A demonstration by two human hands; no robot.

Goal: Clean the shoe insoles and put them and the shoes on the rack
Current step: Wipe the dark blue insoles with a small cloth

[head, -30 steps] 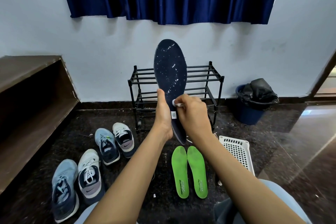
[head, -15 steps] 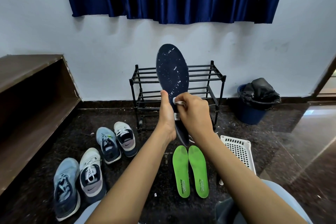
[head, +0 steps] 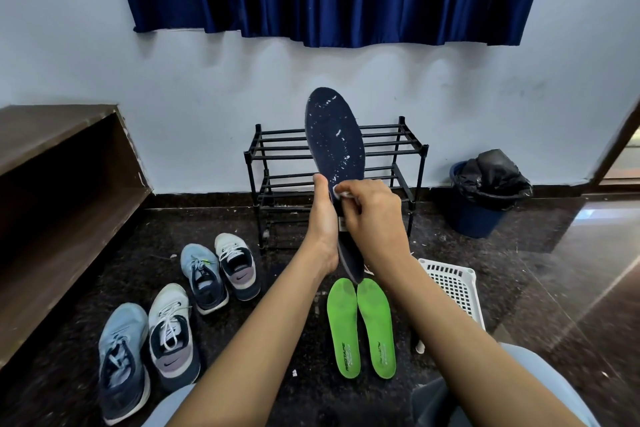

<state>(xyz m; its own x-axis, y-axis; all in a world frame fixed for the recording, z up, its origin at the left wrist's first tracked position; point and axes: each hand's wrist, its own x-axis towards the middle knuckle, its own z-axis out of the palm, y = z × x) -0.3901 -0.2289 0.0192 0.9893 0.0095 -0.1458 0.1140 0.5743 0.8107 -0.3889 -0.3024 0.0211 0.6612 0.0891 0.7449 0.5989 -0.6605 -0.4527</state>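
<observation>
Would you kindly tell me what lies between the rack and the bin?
Only bare dark floor with a few white specks lies between the rack and the bin, as the head view shows.

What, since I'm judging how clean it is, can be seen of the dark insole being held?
The navy insole is long, flat and foam-looking, flecked with white, with a small label near mid-length. It stands nearly upright, toe end up, in front of the black rack. The left hand grips its left edge; the right hand presses a white wipe to its face.
</observation>
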